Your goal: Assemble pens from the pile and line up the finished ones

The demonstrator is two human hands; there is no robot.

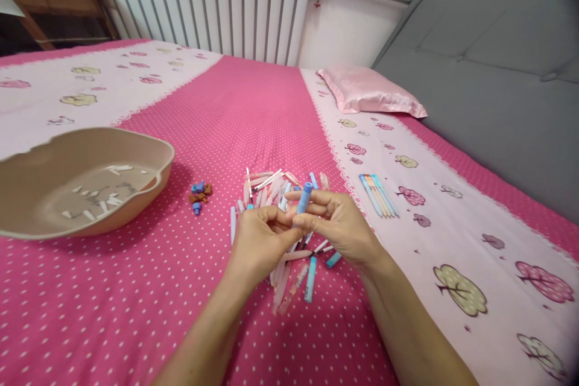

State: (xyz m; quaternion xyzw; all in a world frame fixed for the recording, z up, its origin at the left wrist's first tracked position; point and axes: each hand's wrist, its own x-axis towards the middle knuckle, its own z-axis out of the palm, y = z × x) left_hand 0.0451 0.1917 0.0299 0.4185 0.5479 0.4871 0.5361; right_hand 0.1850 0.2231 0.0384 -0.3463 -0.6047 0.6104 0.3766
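Note:
Both hands meet over a loose pile of pen parts, gripping one light blue pen that is held upright with its darker blue end on top. My left hand pinches it low down, where the fingers hide its lower part. From the other side, my right hand closes its thumb and fingers around the tube. Beneath them lie pink translucent barrels, thin white sticks with dark tips, and several blue tubes, one a turquoise tube near the front.
Left of the pile sits a small heap of blue and brown pieces. A beige basin with white bits inside stands farther left. To the right, several pens lie in a row. A pink pillow rests by the grey headboard.

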